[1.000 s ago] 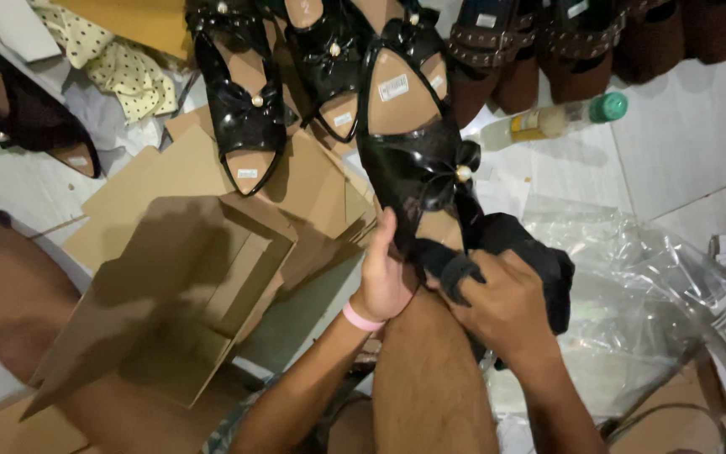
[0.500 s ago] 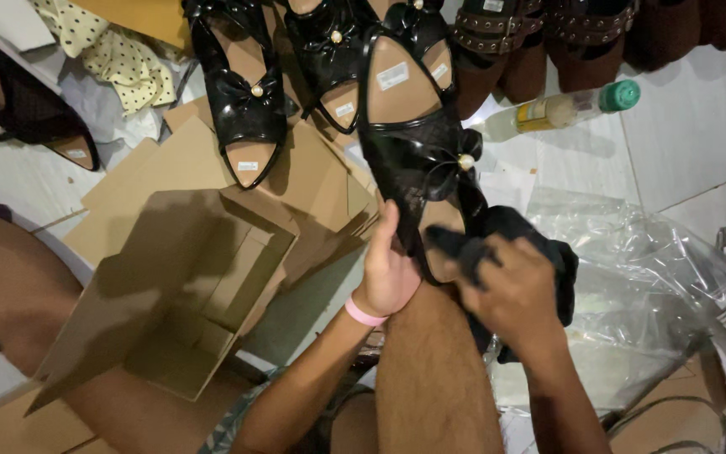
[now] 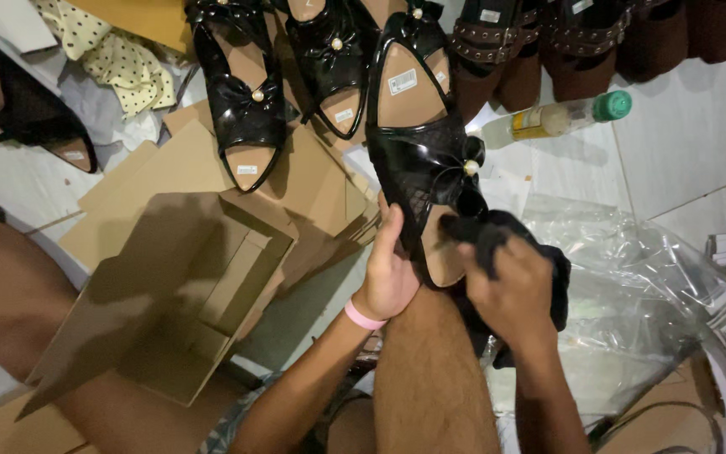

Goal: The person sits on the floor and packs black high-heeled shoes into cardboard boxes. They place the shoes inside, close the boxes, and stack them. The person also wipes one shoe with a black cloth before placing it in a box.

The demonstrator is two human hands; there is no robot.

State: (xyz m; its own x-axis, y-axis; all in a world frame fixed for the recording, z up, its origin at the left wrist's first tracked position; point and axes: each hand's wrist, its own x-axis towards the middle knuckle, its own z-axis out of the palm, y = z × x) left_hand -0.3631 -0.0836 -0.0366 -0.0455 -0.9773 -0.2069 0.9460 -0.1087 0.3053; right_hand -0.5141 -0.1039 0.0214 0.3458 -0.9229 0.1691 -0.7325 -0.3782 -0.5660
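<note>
A glossy black open-toe sandal (image 3: 418, 143) with a pearl bow rests toe-down on my knee. My left hand (image 3: 390, 271), with a pink band at its wrist, grips the sandal's toe end from the left. My right hand (image 3: 510, 290) holds a bunched black cloth (image 3: 506, 231) and presses it onto the sandal's toe and sole edge. The cloth hangs down behind that hand. My thigh (image 3: 430, 378) fills the lower middle.
Two more black sandals (image 3: 245, 101) lie on flattened cardboard (image 3: 170, 168) beside an open cardboard box (image 3: 161, 294). Brown strapped shoes (image 3: 497, 50) line the top. A plastic bottle with a green cap (image 3: 556, 118) lies on white tile. Crumpled clear plastic (image 3: 632, 277) is at right.
My right hand with the cloth has slid left and upward along the sandal's toe. The left hand keeps the same grip, and the sandal has hardly moved.
</note>
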